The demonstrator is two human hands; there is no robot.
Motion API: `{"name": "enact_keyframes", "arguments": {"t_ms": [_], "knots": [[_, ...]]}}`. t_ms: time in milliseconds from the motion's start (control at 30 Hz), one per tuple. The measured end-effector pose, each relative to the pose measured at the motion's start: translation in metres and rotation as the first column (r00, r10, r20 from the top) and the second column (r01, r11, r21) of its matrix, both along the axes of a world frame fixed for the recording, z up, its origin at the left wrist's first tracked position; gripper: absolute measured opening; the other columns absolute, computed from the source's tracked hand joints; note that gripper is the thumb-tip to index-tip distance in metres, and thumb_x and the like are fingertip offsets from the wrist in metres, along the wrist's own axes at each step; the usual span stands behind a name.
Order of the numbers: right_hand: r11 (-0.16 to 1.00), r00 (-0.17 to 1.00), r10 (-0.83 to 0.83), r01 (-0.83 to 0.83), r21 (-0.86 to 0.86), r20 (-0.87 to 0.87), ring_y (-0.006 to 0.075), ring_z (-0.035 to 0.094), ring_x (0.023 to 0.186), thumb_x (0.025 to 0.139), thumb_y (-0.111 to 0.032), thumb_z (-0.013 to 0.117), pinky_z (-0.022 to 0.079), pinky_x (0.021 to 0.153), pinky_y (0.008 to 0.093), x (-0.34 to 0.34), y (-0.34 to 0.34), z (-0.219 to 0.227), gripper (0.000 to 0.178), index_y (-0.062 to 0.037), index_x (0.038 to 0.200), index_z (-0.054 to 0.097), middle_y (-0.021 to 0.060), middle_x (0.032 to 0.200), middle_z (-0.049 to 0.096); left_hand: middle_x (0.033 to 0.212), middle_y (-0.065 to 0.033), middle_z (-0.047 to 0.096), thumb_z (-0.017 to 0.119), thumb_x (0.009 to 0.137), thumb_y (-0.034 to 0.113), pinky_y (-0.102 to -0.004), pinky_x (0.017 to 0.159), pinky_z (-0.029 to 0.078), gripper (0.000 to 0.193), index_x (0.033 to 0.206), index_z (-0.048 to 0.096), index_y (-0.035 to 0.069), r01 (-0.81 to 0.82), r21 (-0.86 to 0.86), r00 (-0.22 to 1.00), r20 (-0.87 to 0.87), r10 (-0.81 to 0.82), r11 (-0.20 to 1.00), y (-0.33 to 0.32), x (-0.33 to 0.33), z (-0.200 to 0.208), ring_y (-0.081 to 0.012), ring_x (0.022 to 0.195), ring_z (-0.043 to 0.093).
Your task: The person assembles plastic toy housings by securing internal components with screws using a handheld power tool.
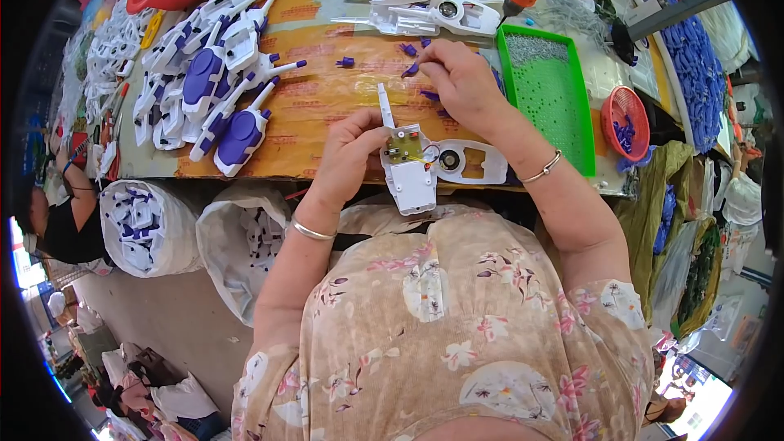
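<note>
White toy shell (411, 186) with a green circuit board (403, 148), at the near edge of the tabletop (322, 106).
The left hand (351, 151) has its grip on the shell's side; the right hand's (461, 80) grip pinches a small purple piece (410, 70). Best to hold the shell still, pinch softly, and not tug the thin wires (428, 148).

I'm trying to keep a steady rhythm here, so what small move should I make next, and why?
Probably bring the small purple piece by your right hand over to the white antenna on the open housing at your left hand: that antenna's tip is bare, while several piled units have purple-tipped ones.
</note>
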State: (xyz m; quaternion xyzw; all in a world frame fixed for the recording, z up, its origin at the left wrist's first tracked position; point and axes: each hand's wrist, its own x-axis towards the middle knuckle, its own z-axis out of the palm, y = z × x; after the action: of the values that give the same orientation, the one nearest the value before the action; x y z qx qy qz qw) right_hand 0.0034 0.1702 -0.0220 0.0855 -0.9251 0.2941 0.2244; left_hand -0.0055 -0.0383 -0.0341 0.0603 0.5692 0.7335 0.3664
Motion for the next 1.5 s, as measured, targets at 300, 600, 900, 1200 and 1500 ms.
{"name": "enact_keyframes", "arguments": {"t_ms": [300, 600, 900, 1200, 1500], "knots": [[0.828, 0.912, 0.326, -0.148, -0.541, 0.249, 0.0029, 0.047, 0.059, 0.090, -0.003, 0.053, 0.041, 0.053, 0.0205, 0.028, 0.001, 0.025, 0.012, 0.0001, 0.096, 0.063, -0.0024, 0.072, 0.054, 0.081, -0.0043, 0.062, 0.049, 0.093, 0.016, -0.0266, 0.055, 0.056, 0.020, 0.102, 0.057, 0.001, -0.019, 0.126, 0.983, 0.183, -0.004, 0.992, 0.008, 0.003, -0.005, -0.0114, 0.066, 0.062], [0.838, 0.873, 0.452, -0.345, -0.424, 0.183, 0.0062, 0.049, 0.061, 0.083, -0.003, 0.061, 0.039, 0.053, 0.0220, 0.035, 0.000, 0.014, 0.005, 0.0003, 0.086, 0.063, -0.0003, 0.072, 0.057, 0.081, -0.0047, 0.063, 0.049, 0.092, 0.015, -0.0265, 0.054, 0.056, 0.018, 0.099, 0.058, 0.001, 0.037, 0.079, 0.979, 0.195, -0.051, 0.996, 0.014, 0.004, -0.002, -0.0112, 0.066, 0.063], [0.739, 0.845, 0.370, -0.017, -0.673, 0.386, 0.0032, 0.052, 0.064, 0.082, -0.003, 0.061, 0.044, 0.055, 0.0191, 0.038, -0.007, 0.013, 0.006, 0.0001, 0.087, 0.058, -0.0007, 0.075, 0.058, 0.083, -0.0019, 0.063, 0.053, 0.090, 0.012, -0.0218, 0.058, 0.052, 0.017, 0.101, 0.060, 0.001, 0.127, 0.064, 0.987, 0.089, -0.133, 0.990, 0.021, 0.008, 0.009, -0.0076, 0.067, 0.061], [0.649, 0.878, 0.320, 0.071, -0.758, 0.356, 0.0022, 0.051, 0.063, 0.082, -0.005, 0.065, 0.043, 0.056, 0.0178, 0.046, -0.008, 0.015, 0.007, -0.0009, 0.083, 0.060, -0.0020, 0.075, 0.058, 0.083, -0.0028, 0.064, 0.050, 0.090, 0.011, -0.0229, 0.060, 0.052, 0.019, 0.102, 0.060, 0.000, 0.131, 0.131, 0.976, 0.157, -0.151, 0.983, 0.020, 0.007, 0.005, -0.0088, 0.069, 0.062], [0.789, 0.853, 0.376, -0.091, -0.608, 0.362, 0.0082, 0.045, 0.060, 0.080, -0.009, 0.065, 0.039, 0.055, 0.0250, 0.041, 0.001, 0.023, 0.015, 0.0013, 0.073, 0.057, 0.0013, 0.061, 0.053, 0.078, -0.0008, 0.061, 0.050, 0.090, 0.013, -0.0210, 0.055, 0.049, 0.017, 0.097, 0.061, 0.001, 0.126, 0.071, 0.975, 0.176, -0.137, 0.989, 0.020, 0.006, 0.000, -0.0068, 0.064, 0.058]]}}
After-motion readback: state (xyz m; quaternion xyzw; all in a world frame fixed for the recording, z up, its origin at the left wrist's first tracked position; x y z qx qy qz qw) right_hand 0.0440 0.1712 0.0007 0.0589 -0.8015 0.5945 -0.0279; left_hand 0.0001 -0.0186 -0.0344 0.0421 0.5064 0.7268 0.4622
